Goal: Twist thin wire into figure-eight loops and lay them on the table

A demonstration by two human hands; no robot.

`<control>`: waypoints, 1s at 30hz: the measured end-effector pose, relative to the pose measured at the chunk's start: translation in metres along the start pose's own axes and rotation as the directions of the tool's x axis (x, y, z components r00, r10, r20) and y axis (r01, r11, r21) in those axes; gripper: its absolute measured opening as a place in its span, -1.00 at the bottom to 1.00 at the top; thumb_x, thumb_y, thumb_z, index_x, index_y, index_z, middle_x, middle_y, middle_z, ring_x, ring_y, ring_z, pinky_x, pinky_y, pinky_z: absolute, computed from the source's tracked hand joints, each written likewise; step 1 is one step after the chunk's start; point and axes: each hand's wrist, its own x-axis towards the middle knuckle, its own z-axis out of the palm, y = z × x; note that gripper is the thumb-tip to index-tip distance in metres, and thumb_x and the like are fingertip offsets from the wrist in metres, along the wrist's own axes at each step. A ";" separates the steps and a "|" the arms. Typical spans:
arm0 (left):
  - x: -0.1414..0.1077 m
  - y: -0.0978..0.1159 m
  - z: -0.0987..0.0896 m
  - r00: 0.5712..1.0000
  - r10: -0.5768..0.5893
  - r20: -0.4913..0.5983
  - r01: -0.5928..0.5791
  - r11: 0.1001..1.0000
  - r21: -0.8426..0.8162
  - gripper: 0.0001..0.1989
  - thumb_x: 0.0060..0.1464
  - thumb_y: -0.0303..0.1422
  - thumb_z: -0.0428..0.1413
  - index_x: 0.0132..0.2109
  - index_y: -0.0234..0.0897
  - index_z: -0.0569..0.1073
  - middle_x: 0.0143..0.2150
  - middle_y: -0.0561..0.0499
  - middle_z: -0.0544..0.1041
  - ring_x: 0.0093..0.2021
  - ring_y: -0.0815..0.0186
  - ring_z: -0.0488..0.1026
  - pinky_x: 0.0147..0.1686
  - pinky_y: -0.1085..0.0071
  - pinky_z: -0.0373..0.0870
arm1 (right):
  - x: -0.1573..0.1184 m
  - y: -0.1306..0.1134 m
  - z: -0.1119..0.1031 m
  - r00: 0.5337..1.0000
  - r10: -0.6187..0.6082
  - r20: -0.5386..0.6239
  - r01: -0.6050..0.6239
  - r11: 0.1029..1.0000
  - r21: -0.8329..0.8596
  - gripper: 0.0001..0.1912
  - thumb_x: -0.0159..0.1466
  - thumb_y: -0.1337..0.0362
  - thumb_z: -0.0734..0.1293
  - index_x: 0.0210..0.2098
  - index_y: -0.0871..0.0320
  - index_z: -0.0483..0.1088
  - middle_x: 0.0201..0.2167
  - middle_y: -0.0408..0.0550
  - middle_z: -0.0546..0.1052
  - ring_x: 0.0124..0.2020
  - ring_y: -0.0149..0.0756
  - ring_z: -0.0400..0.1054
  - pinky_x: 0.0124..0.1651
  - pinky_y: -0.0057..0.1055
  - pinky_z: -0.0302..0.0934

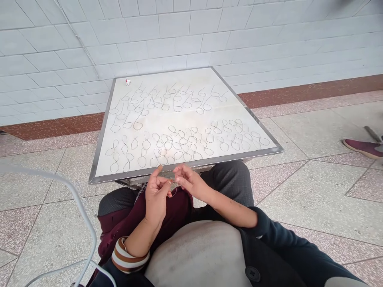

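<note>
Closely pinching thin wire (176,193) just before the counter (227,156).
Gripped narrowly by the left hand (157,193), likely for steadiness; cannot tell the grip of the right hand (191,184).

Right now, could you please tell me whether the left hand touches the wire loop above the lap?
Touching: the head view shows the left hand pinching the wire loop between its fingers.

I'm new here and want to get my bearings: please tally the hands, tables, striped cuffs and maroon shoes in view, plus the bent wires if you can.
Bare hands: 2 (left hand, right hand)
White-topped table: 1
Striped cuff: 1
Maroon shoe: 1
Bent wires: too many, some overlapping, to count surely
Total, wires aside: 5
</note>
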 end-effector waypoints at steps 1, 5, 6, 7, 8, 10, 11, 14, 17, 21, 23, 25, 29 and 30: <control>0.000 0.001 -0.001 1.000 0.003 -0.010 -0.003 1.000 -0.024 -0.42 0.05 -0.34 0.21 0.21 -0.21 0.26 -0.46 0.18 0.37 -0.56 0.50 0.23 -0.55 0.55 0.23 | -0.002 0.001 0.002 0.999 0.024 0.044 -0.026 0.999 0.041 -0.63 0.23 0.08 0.36 -0.07 0.11 0.24 -0.41 -0.19 0.43 -0.46 -0.43 0.28 -0.37 -0.44 0.19; 0.000 0.003 -0.002 1.000 0.019 -0.007 -0.019 0.999 -0.039 -0.40 0.04 -0.34 0.22 0.22 -0.20 0.26 -0.47 0.19 0.38 -0.55 0.50 0.24 -0.52 0.55 0.25 | -0.006 0.005 0.010 0.991 0.111 0.079 -0.122 0.980 0.155 -0.63 0.16 0.09 0.42 -0.16 0.12 0.26 -0.50 -0.26 0.38 -0.53 -0.46 0.24 -0.46 -0.49 0.15; 0.000 0.003 -0.002 1.000 0.026 -0.009 -0.027 0.999 -0.034 -0.40 0.04 -0.34 0.22 0.22 -0.20 0.26 -0.47 0.19 0.37 -0.56 0.51 0.23 -0.52 0.55 0.25 | -0.005 0.006 0.011 0.990 0.121 0.066 -0.131 0.976 0.176 -0.65 0.16 0.08 0.42 -0.19 0.12 0.27 -0.51 -0.27 0.37 -0.55 -0.47 0.23 -0.48 -0.50 0.14; 0.000 0.003 -0.002 0.999 0.032 -0.010 -0.033 0.999 -0.029 -0.41 0.05 -0.34 0.22 0.21 -0.20 0.27 -0.48 0.20 0.37 -0.57 0.51 0.22 -0.52 0.55 0.24 | -0.005 0.007 0.012 0.991 0.124 0.054 -0.132 0.973 0.192 -0.65 0.15 0.08 0.42 -0.23 0.12 0.27 -0.52 -0.27 0.37 -0.55 -0.47 0.22 -0.48 -0.50 0.15; 0.000 0.003 -0.003 0.999 0.035 -0.009 -0.036 0.999 -0.025 -0.42 0.05 -0.35 0.22 0.21 -0.20 0.27 -0.48 0.20 0.37 -0.57 0.51 0.21 -0.54 0.56 0.23 | -0.005 0.008 0.012 0.992 0.122 0.043 -0.128 0.972 0.200 -0.66 0.15 0.07 0.42 -0.26 0.12 0.26 -0.52 -0.27 0.36 -0.55 -0.48 0.22 -0.47 -0.49 0.16; 0.000 0.003 -0.003 0.999 0.032 -0.001 -0.032 0.999 -0.018 -0.43 0.05 -0.34 0.22 0.20 -0.20 0.28 -0.48 0.20 0.37 -0.59 0.52 0.20 -0.57 0.57 0.21 | -0.005 0.010 0.012 0.994 0.104 0.023 -0.106 0.976 0.192 -0.69 0.16 0.07 0.41 -0.33 0.13 0.26 -0.53 -0.27 0.35 -0.55 -0.48 0.21 -0.44 -0.48 0.16; 0.000 0.003 -0.003 1.000 0.028 0.004 -0.028 1.000 -0.011 -0.43 0.04 -0.34 0.22 0.20 -0.20 0.29 -0.48 0.20 0.38 -0.60 0.52 0.20 -0.58 0.57 0.20 | -0.005 0.010 0.011 0.996 0.089 0.016 -0.090 0.980 0.175 -0.70 0.18 0.07 0.39 -0.36 0.13 0.26 -0.53 -0.27 0.33 -0.54 -0.48 0.20 -0.43 -0.48 0.15; 0.001 0.003 -0.002 1.000 0.021 0.017 -0.022 1.000 0.022 -0.43 0.02 -0.32 0.23 0.18 -0.20 0.30 -0.44 0.16 0.42 -0.61 0.52 0.21 -0.62 0.57 0.21 | -0.007 0.009 0.010 0.999 0.039 -0.005 -0.039 0.993 0.112 -0.74 0.23 0.09 0.34 -0.40 0.13 0.26 -0.52 -0.26 0.28 -0.51 -0.48 0.15 -0.40 -0.47 0.10; 0.000 0.003 -0.002 1.000 0.021 0.018 -0.022 0.998 0.050 -0.43 0.02 -0.31 0.23 0.19 -0.20 0.31 -0.41 0.13 0.44 -0.58 0.50 0.26 -0.62 0.56 0.27 | -0.007 0.008 0.010 0.999 -0.003 -0.034 0.005 0.999 0.045 -0.76 0.27 0.12 0.30 -0.41 0.13 0.27 -0.50 -0.24 0.27 -0.47 -0.46 0.12 -0.38 -0.46 0.07; -0.001 0.000 -0.002 1.000 0.017 -0.005 -0.017 0.999 0.044 -0.42 0.00 -0.30 0.23 0.18 -0.19 0.32 -0.44 0.16 0.42 -0.57 0.49 0.28 -0.59 0.55 0.30 | -0.007 0.011 0.013 0.997 0.018 -0.073 -0.017 1.000 0.013 -0.76 0.25 0.11 0.32 -0.41 0.13 0.28 -0.50 -0.23 0.29 -0.46 -0.44 0.14 -0.36 -0.46 0.08; 0.000 -0.002 -0.002 0.999 0.019 -0.037 -0.018 1.000 0.018 -0.42 0.00 -0.30 0.23 0.18 -0.19 0.32 -0.44 0.17 0.42 -0.59 0.50 0.26 -0.59 0.55 0.28 | -0.005 0.014 0.014 0.995 0.081 -0.062 -0.075 0.993 0.087 -0.73 0.21 0.07 0.36 -0.39 0.13 0.29 -0.53 -0.26 0.28 -0.51 -0.46 0.14 -0.40 -0.47 0.09; 0.001 -0.003 -0.002 0.997 0.024 -0.067 -0.025 1.000 -0.014 -0.42 0.00 -0.31 0.23 0.19 -0.20 0.31 -0.44 0.17 0.42 -0.58 0.51 0.27 -0.57 0.55 0.28 | -0.005 0.015 0.014 0.991 0.127 -0.031 -0.119 0.975 0.188 -0.69 0.18 0.03 0.38 -0.36 0.13 0.30 -0.53 -0.26 0.30 -0.53 -0.47 0.17 -0.41 -0.47 0.13; 0.002 -0.001 -0.002 0.994 0.033 -0.102 -0.041 0.996 -0.078 -0.44 0.01 -0.33 0.23 0.17 -0.23 0.32 -0.42 0.13 0.46 -0.43 0.44 0.39 -0.44 0.52 0.33 | -0.007 0.011 0.015 0.978 0.204 0.044 -0.204 0.900 0.386 -0.67 0.21 -0.01 0.36 -0.29 0.14 0.35 -0.41 -0.18 0.41 -0.41 -0.45 0.29 -0.33 -0.48 0.21; 0.002 0.000 -0.002 0.994 0.034 -0.106 -0.043 0.995 -0.090 -0.46 0.01 -0.34 0.23 0.16 -0.24 0.34 -0.42 0.13 0.46 -0.39 0.42 0.41 -0.38 0.49 0.35 | -0.008 0.009 0.016 0.967 0.242 0.079 -0.251 0.857 0.450 -0.67 0.21 -0.01 0.36 -0.28 0.14 0.36 -0.37 -0.16 0.43 -0.38 -0.45 0.31 -0.32 -0.49 0.21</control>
